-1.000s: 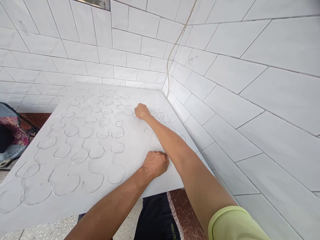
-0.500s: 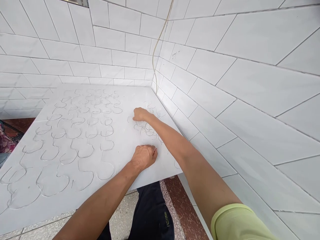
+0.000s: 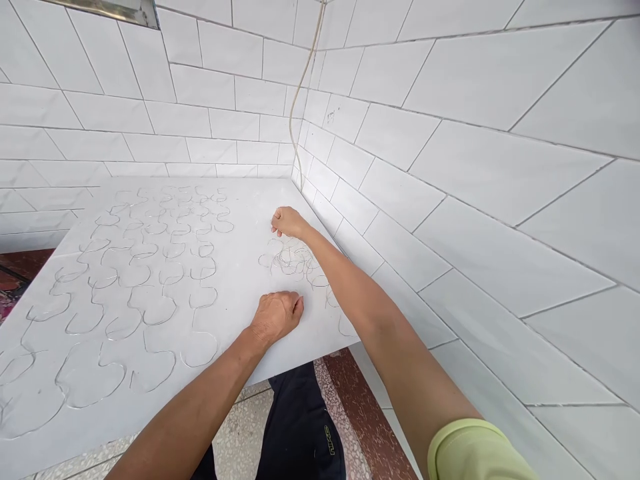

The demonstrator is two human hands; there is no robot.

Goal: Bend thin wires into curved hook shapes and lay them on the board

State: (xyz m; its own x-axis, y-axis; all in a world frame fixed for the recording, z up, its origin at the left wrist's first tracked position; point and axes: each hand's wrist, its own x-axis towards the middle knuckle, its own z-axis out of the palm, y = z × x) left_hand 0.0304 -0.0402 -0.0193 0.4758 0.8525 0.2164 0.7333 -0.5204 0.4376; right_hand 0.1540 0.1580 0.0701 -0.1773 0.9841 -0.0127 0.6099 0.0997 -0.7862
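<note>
A large white slab [image 3: 220, 313] lies flat against a tiled corner, covered in rows of thin curved outlines in silvery wire or dried glue [image 3: 150, 300]. My right hand [image 3: 287, 222] rests on the far part of the slab, its fingers bunched just beyond a tangle of looser curved strands [image 3: 293, 260]. Whether those fingers pinch a strand is too small to tell. My left hand [image 3: 277, 317] lies nearer the front edge, back upward, fingers curled down and hidden, between the outlines and the tangle.
White tiled walls [image 3: 425, 160] meet behind and right of the slab, with a pale cable [image 3: 300, 113] hanging into the corner. Below the front edge are my dark trousers [image 3: 300, 427], speckled flooring and a red-brown floor strip [image 3: 365, 417]. Patterned fabric [image 3: 7, 300] shows at the left edge.
The whole view has swung, so the slab sits further left. My right forearm has shifted, showing more of the tangle. My hands have stayed on the slab.
</note>
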